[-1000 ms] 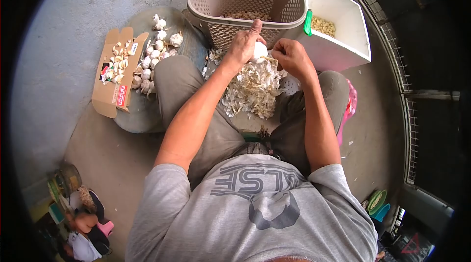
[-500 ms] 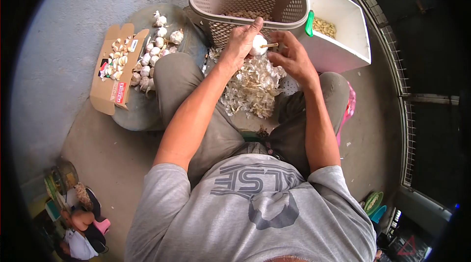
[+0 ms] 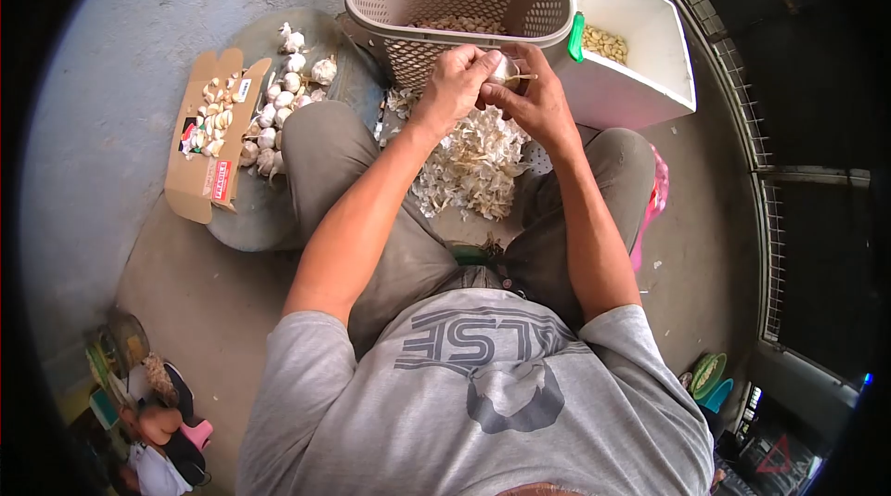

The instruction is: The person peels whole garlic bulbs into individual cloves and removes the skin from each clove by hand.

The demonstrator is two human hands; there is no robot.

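A garlic bulb (image 3: 504, 72) with a stalk pointing right is held between both hands above a heap of papery garlic skins (image 3: 475, 167). My left hand (image 3: 457, 86) pinches it from the left with thumb and fingertips. From the right, my right hand (image 3: 536, 102) has its fingers and thumb closed around it, partly covering the bulb. To the left, whole garlic bulbs (image 3: 291, 83) lie on a round grey surface. Beside them, loose cloves (image 3: 215, 118) rest on an opened cardboard box (image 3: 193, 202).
A tall brown perforated basket (image 3: 408, 41) with cloves inside stands just beyond my hands. At its right is a white foam box (image 3: 640, 92) holding pale cloves (image 3: 605, 44), with a green object (image 3: 576, 37) at its rim. Another person (image 3: 158, 422) shows at lower left.
My right hand has moved in and closed on the garlic bulb; its fingers were apart near the stalk before. The bulb has turned slightly in my left hand.
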